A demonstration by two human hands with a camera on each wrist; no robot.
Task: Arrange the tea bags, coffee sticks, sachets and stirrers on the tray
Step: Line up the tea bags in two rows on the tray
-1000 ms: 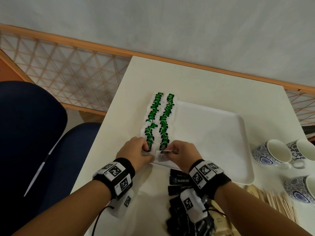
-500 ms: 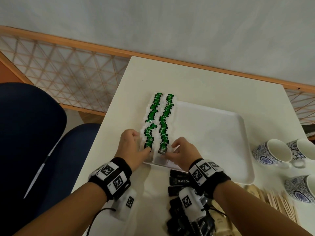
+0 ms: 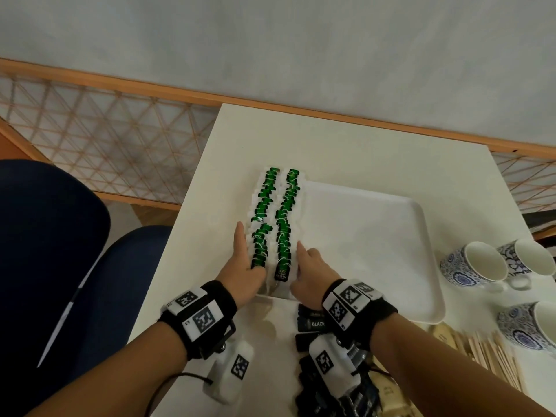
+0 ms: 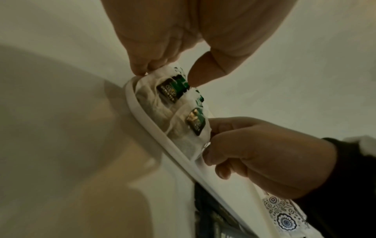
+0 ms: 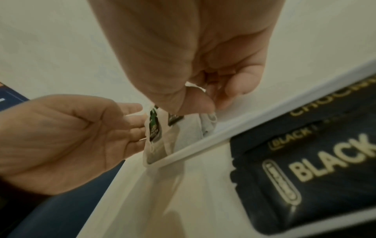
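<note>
Two rows of tea bags [image 3: 272, 224] with green tags lie along the left side of the white tray [image 3: 376, 236]. My left hand [image 3: 242, 257] lies flat against the outer side of the left row, fingers straight; the right wrist view shows its open palm [image 5: 81, 136] touching the bags. My right hand [image 3: 304, 266] sits at the right row's near end with the index finger stretched along it. Its thumb and curled fingers [image 5: 199, 99] pinch the edge of the nearest tea bag [image 4: 189, 127] at the tray rim [image 4: 154, 128].
Black coffee sticks [image 3: 313, 323] lie just in front of the tray, under my right wrist. Wooden stirrers [image 3: 487, 356] and beige sachets [image 3: 388, 392] are at the near right. Blue-patterned cups [image 3: 475, 266] stand right of the tray. A blue chair [image 3: 60, 236] is left of the table.
Both hands pinched tea bags at the rows' near end before. The left hand has straightened and slid forward along the left row; the right hand moved up beside the right row.
</note>
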